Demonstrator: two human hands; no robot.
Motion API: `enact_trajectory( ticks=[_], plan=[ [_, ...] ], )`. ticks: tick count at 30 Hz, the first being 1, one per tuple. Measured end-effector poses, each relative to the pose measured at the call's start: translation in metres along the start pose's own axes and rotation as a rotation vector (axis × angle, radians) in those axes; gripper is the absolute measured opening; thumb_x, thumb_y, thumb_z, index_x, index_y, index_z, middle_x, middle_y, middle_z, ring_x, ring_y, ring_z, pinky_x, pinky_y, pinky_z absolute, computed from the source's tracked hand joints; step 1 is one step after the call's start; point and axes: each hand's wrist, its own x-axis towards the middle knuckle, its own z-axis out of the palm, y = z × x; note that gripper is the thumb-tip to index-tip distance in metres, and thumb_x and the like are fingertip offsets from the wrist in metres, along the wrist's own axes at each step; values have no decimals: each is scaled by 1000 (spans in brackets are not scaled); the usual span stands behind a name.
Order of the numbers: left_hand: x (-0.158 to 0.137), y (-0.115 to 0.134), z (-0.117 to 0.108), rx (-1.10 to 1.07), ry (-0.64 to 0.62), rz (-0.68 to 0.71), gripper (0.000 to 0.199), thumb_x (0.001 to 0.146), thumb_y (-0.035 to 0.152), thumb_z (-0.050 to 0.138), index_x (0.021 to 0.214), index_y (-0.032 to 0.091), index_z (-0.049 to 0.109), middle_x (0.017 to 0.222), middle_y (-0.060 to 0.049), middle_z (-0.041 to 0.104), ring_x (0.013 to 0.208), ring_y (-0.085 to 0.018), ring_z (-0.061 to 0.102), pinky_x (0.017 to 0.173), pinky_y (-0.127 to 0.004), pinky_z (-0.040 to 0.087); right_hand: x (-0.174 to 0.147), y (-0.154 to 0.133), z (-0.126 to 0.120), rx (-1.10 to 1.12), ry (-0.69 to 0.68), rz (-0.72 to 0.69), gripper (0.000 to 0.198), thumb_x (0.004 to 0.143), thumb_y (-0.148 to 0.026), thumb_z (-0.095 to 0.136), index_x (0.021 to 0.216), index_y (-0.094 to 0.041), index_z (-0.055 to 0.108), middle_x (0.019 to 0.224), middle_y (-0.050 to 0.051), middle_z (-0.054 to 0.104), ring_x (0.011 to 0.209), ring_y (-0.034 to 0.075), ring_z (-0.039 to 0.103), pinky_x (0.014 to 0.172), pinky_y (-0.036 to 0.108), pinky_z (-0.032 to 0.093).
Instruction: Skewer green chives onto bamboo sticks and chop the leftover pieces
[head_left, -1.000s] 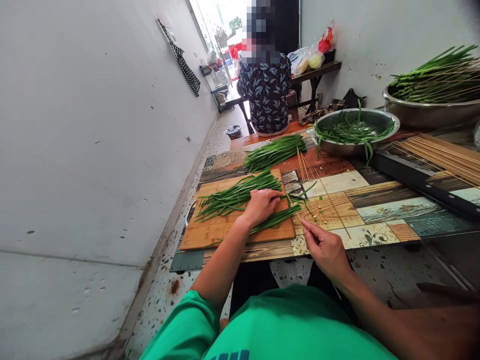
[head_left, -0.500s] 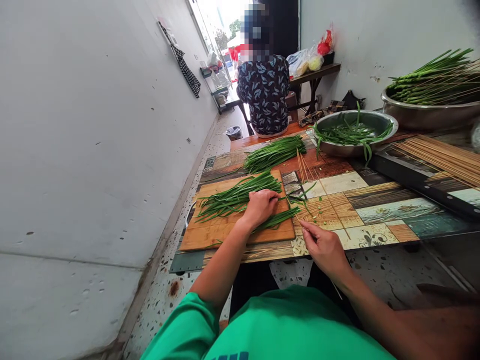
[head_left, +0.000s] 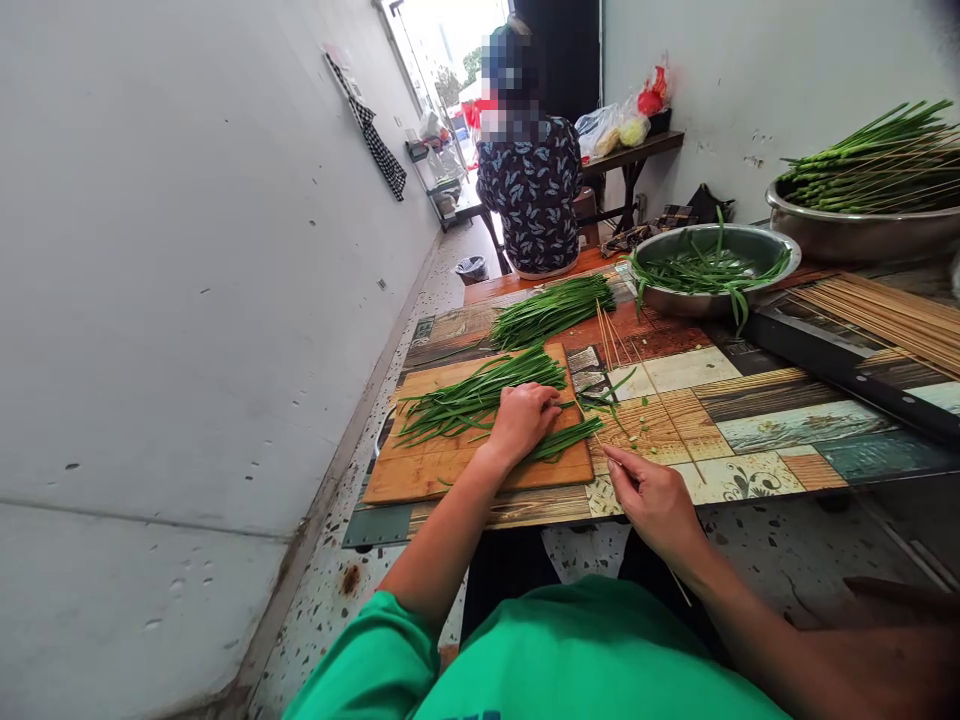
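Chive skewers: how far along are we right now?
Done: skewered chives fill the far metal bowl. In hand: the left hand presses chives on the cutting board; the right hand pinches a bamboo skewer. Left: a loose chive pile, chives in the nearer bowl and spare skewers.

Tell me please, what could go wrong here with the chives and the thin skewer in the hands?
The right hand holds a thin skewer aimed toward the left hand, which presses chives on the cutting board; a slip might prick a finger. Loose skewers lie close by and could be knocked.
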Motion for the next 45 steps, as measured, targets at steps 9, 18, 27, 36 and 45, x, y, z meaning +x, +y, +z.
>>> enact_trajectory(
  ticks=[9,18,27,36,45],
  plan=[
    [1,-2,1,47,4,-8,18,88,26,55,87,19,72,94,-5,71,93,-21,61,84,-35,39,-4,-1,-5,25,-37,-40,35,87,-28,47,108,-16,72,99,7,73,83,20,72,75,29,59],
    [3,-4,7,29,41,-67,17,88,26,54,86,20,71,94,-5,71,93,-21,61,87,-37,38,-1,-3,-5,9,-80,-37,32,84,-25,48,104,-20,74,99,5,73,85,20,71,75,27,58],
    [2,-5,9,-6,59,-36,17,87,24,54,85,19,70,92,-4,71,92,-20,61,86,-37,36,-1,-1,-2,-54,-81,-46,35,84,-25,46,103,-17,74,94,7,74,78,21,72,67,28,58],
    [2,-2,9,9,38,49,18,89,24,52,84,19,69,91,-4,70,93,-19,61,86,-36,33,0,1,3,-75,-85,-35,35,86,-25,45,105,-16,73,93,8,74,77,21,72,67,28,57],
    [-10,0,-14,-51,-36,138,22,92,25,50,94,23,71,96,-3,73,94,-17,63,88,-35,32,2,-2,6,-10,-7,-12,36,87,-28,45,108,-14,71,97,8,73,81,21,71,72,29,58]
  ],
)
